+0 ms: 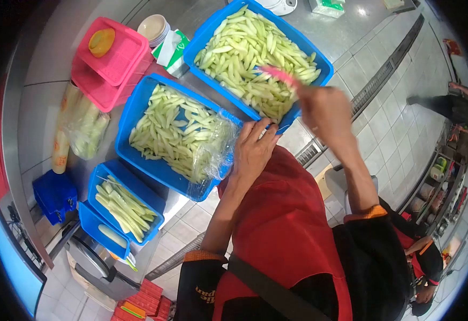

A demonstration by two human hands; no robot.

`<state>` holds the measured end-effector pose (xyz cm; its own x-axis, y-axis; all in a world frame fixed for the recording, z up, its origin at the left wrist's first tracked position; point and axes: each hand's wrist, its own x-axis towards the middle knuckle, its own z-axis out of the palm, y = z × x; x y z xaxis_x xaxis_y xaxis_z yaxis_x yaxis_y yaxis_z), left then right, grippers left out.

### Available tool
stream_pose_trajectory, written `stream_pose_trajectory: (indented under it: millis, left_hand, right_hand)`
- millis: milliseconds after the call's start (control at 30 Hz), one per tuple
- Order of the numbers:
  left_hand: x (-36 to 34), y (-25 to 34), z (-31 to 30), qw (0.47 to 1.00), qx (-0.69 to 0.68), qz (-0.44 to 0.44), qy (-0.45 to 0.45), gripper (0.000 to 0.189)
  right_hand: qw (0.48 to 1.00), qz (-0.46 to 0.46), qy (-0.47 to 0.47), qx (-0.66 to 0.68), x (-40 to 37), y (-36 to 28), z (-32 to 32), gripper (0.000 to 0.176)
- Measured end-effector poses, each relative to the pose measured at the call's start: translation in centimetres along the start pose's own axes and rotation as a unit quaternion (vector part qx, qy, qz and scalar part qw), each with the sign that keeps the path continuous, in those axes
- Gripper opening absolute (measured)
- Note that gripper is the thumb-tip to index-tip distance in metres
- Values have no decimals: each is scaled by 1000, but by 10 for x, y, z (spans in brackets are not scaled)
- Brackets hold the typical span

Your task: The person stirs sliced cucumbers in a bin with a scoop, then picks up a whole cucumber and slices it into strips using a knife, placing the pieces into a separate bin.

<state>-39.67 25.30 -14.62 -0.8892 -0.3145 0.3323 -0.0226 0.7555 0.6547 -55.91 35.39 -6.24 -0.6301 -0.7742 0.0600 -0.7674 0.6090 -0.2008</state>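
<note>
My left hand [253, 147] grips the mouth of a clear plastic bag [215, 147] that lies over the near edge of a blue tub [129, 115] full of pale green cut sticks. My right hand [322, 109] holds pink tongs [278, 75] that reach into a second blue tub [303, 45], also heaped with the same green sticks. The tongs' tips are blurred above the sticks. Both tubs sit side by side on a steel counter [41, 107].
Stacked pink baskets [111, 69] hold a yellow-orange object. Beside them lie bagged green pieces [84, 128], a stack of bowls [155, 28], a smaller blue tub [100, 182] of long strips and a dark blue box [54, 195]. Another person [459, 107] stands far right.
</note>
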Motion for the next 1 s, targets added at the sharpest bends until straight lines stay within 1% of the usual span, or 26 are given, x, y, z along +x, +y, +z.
stream_pose_trajectory:
  millis: [33, 100, 167, 200, 233, 300, 333, 400, 433, 500, 533, 633, 667, 700, 733, 767, 800, 833, 867, 900, 933, 1000]
  left_hand:
    - [-2, 1, -1, 1000, -5, 0, -6, 23]
    - [-1, 4, -2, 1000, -18, -9, 1, 23]
    - [1, 6, -3, 999, -31, -11, 10, 23]
    - [-1, 5, -2, 999, -34, -26, 0, 24]
    - [-2, 4, -1, 998, -35, -42, -8, 25]
    - [-3, 4, -1, 999, -32, -42, 2, 26]
    - [-3, 3, -1, 999, -33, -40, 5, 27]
    - [-3, 3, 2, 998, -35, -42, 11, 28]
    - [-3, 2, 3, 998, -40, -43, 19, 29]
    - [-5, 1, 3, 998, -41, -43, 30, 29]
    - [-4, 1, 3, 998, -43, -39, 35, 29]
    - [-1, 2, 3, 998, -37, -40, 36, 30]
    - [0, 3, 2, 997, -52, -50, 37, 32]
    - [1, 6, -1, 996, -67, -57, 33, 33]
    - [5, 8, -5, 996, -65, -55, 35, 33]
    - [7, 13, -7, 992, -87, -88, 39, 33]
    - [5, 16, -9, 985, -111, -124, 43, 33]
    - [3, 14, -8, 985, -111, -128, 42, 33]
    - [2, 10, -4, 987, -112, -112, 38, 33]
    - [2, 8, -2, 989, -112, -92, 34, 33]
    - [2, 6, -2, 989, -113, -88, 31, 33]
    - [1, 4, -3, 996, -68, -48, 23, 30]
  right_hand:
    - [998, 47, 33, -20, 5, 6, -16, 10]
    - [984, 125, 99, -76, 22, 22, -12, 13]
    - [991, 110, 47, -66, 24, 47, 58, 13]
    - [992, 108, 21, -54, 20, 26, 64, 10]
    - [993, 110, 35, -28, 13, 7, 68, 12]
    - [998, 51, 15, 31, 3, -10, 52, 11]
    - [998, 50, 12, 31, 2, -11, 40, 11]
    - [999, 37, 18, -12, 4, -4, 7, 9]
    - [992, 90, 68, -56, 9, 0, -2, 10]
    - [985, 133, 90, -65, 14, 26, -1, 12]
    - [983, 159, 17, -89, 8, 31, 9, 14]
    - [991, 116, 33, -64, -9, 17, 33, 12]
    - [996, 70, 51, -26, -11, 19, 32, 10]
    - [996, 72, 50, -24, -12, 13, 22, 10]
    - [995, 77, 68, -4, -11, 6, 3, 8]
    - [993, 80, 84, 17, -10, -2, -14, 7]
    - [994, 77, 81, 18, -14, -10, -30, 7]
    - [996, 60, 44, 40, -21, -19, -45, 7]
    - [997, 45, 10, 62, -26, -25, -53, 8]
    - [999, 2, -30, 25, -33, -26, -41, 7]
    - [999, 6, -36, -2, -34, -27, -18, 8]
    - [999, 15, -34, -37, -25, -12, 32, 8]
